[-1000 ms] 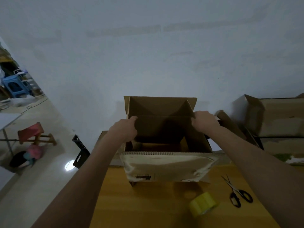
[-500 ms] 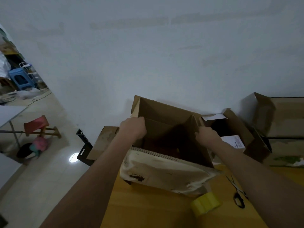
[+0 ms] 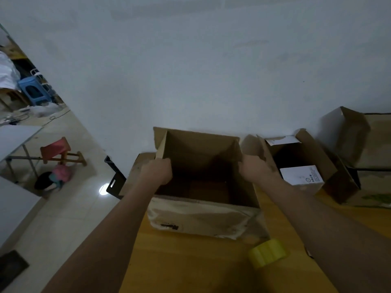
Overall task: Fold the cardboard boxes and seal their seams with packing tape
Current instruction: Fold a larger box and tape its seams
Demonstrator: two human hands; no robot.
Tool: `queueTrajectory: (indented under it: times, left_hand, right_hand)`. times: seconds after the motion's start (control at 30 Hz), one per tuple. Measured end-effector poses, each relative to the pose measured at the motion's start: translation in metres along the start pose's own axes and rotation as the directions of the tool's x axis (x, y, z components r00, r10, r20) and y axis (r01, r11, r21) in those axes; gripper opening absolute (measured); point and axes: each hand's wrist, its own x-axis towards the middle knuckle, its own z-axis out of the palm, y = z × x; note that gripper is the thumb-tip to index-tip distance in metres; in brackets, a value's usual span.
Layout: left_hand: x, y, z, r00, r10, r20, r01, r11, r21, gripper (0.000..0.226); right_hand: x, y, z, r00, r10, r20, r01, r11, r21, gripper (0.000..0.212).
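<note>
Pale wall [image 3: 211, 70], tiled floor [image 3: 63, 208], red stool [image 3: 57, 148].

A red stool [image 3: 56, 149] stands on the pale tiled floor [image 3: 63, 208] at left, with a pink bundle [image 3: 61, 173] beside it. Farther back sits a blue plastic stool [image 3: 31, 89]. A plain white wall [image 3: 211, 70] rises behind the wooden table [image 3: 190, 265].

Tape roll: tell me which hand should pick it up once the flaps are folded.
Right, probably. The yellow tape roll lies on the table near the box's front right corner, just inside the right forearm. The right hand grips the box's right wall; the left hand, on the left wall, would have to cross over.
</note>
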Motion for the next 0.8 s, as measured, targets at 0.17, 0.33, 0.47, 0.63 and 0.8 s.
queueTrajectory:
  times: [0.17,0.33,0.47,0.63,0.8]
  left_hand:
    - [0.001,-0.016,0.047,1.0,-0.007,-0.029,0.006,0.999,-0.038,0.034]
    - [0.006,0.013,0.038,0.997,0.076,0.002,-0.072,0.96,-0.271,0.052]
    - [-0.001,0.03,0.051,0.996,0.079,-0.051,-0.088,0.97,-0.227,0.061]
    - [0.004,0.031,0.061,0.994,0.077,-0.076,-0.092,0.968,-0.235,0.066]
    - [0.001,0.032,0.062,0.993,0.059,-0.102,-0.083,0.965,-0.248,0.072]
  right_hand:
    - [0.004,-0.004,-0.002,1.0,-0.012,-0.019,0.012,1.0,-0.022,0.022]
    - [-0.003,0.006,-0.018,0.996,0.084,0.034,-0.076,0.978,-0.194,0.026]
    - [-0.005,0.01,-0.013,0.996,0.087,0.032,-0.081,0.984,-0.156,0.027]
    - [-0.01,0.012,-0.012,0.998,0.031,0.049,-0.03,0.999,-0.016,0.058]
    - [-0.012,0.025,-0.007,0.943,0.043,0.329,-0.158,0.93,0.331,0.057]
